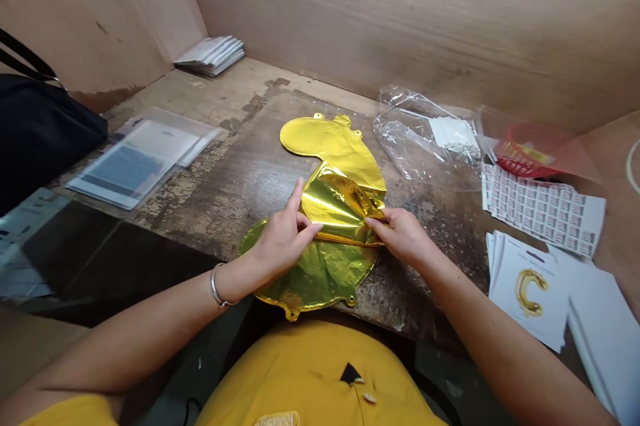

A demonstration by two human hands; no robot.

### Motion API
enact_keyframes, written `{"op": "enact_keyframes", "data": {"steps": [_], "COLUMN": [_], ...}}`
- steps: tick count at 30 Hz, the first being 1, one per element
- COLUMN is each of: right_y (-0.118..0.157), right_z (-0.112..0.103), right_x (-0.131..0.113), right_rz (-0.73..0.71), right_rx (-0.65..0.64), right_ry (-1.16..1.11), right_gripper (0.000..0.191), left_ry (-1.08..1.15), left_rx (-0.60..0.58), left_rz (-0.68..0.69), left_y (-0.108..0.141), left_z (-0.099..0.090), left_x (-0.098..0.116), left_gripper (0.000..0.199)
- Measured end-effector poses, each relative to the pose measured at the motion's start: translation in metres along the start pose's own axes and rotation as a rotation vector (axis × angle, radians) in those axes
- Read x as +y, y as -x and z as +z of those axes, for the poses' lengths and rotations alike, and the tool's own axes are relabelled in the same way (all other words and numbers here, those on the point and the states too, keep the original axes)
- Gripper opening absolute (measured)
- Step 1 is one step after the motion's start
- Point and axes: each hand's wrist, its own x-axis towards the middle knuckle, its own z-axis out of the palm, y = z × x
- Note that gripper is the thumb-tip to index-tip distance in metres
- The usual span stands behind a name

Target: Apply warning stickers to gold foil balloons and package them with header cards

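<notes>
A flat, shiny gold foil balloon (345, 146) lies on the worn wooden table before me, its curved upper part pointing left. Its lower part overhangs the front edge, and a fold crosses its middle. My left hand (283, 236) rests on the balloon's left side, index finger and thumb stretched apart; its other fingers are partly hidden. At the right end of the fold, my right hand (400, 233) pinches the foil between thumb and fingers, wrinkling it there.
Clear plastic sleeves (145, 156) lie left, near a black bag (45, 126). Stacked white packets (213, 55) stand in the back corner. To the right are a crinkled clear bag (410, 126), a red basket (520, 153), sticker sheets (545, 209) and cards picturing a gold C (530, 286).
</notes>
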Motion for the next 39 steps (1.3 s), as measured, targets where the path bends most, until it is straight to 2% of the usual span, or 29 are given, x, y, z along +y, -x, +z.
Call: {"op": "enact_keyframes", "data": {"steps": [5,7,10,12,15,17,19,20,22,24,25,27,30,33,34,35,37,39], "right_y": [0.000,-0.002,-0.005,-0.007,-0.008,-0.007,-0.004,-0.002,0.004,0.009,0.010,0.011,0.008,0.005,0.005,0.005,0.006,0.007], "right_z": [-0.004,-0.004,-0.005,-0.005,-0.005,-0.005,-0.006,-0.006,-0.004,0.003,0.007,0.019,0.035,0.041,0.041,0.040,0.039,0.037], "right_x": [-0.006,-0.006,-0.006,-0.006,-0.008,-0.011,-0.015,-0.018,-0.024,-0.028,-0.029,-0.027,-0.019,-0.014,-0.013,-0.013,-0.014,-0.015], "right_rz": [-0.019,-0.013,0.007,0.014,-0.009,-0.034,-0.034,-0.032,-0.083,-0.238,-0.339,-0.489,-0.498,-0.455,-0.455,-0.454,-0.447,-0.439], "right_rx": [0.016,0.005,-0.010,-0.013,-0.014,-0.029,-0.058,-0.034,0.135,0.328,0.352,0.215,-0.022,-0.066,-0.064,-0.060,-0.046,-0.041], "right_ry": [0.106,0.128,0.164,0.180,0.169,0.157,0.193,0.242,0.383,0.499,0.528,0.538,0.534,0.538,0.538,0.536,0.530,0.520], "right_gripper": [0.031,0.031,0.031,0.032,0.029,0.027,0.027,0.027,0.026,0.036,0.044,0.060,0.079,0.084,0.085,0.085,0.084,0.084], "left_ry": [-0.135,-0.258,-0.527,-0.682,-0.814,-0.863,-0.889,-0.892,-0.886,-0.876,-0.871,-0.863,-0.858,-0.897,-0.905,-0.904,-0.888,-0.903], "left_rx": [-0.038,-0.081,-0.143,-0.141,-0.148,-0.229,-0.326,-0.356,-0.373,-0.366,-0.360,-0.354,-0.384,-0.263,-0.224,-0.231,-0.317,-0.342], "left_rz": [0.131,0.193,0.252,0.300,0.404,0.434,0.389,0.356,0.321,0.328,0.336,0.352,0.317,0.174,0.201,0.273,0.402,0.332], "left_y": [-0.002,-0.002,-0.004,-0.009,-0.019,-0.026,-0.029,-0.030,-0.029,-0.027,-0.026,-0.025,-0.034,-0.056,-0.065,-0.075,-0.092,-0.103], "left_z": [-0.001,-0.007,-0.014,-0.014,-0.004,0.006,0.015,0.019,0.023,0.024,0.024,0.021,0.010,-0.002,-0.005,-0.006,-0.008,-0.010], "left_x": [0.000,0.001,0.009,0.015,0.021,0.019,0.012,0.009,0.002,-0.002,-0.004,-0.004,-0.001,0.003,0.004,0.004,0.001,0.000], "left_gripper": [0.028,0.022,0.024,0.030,0.032,0.042,0.056,0.059,0.060,0.060,0.060,0.061,0.067,0.073,0.070,0.066,0.061,0.063]}}
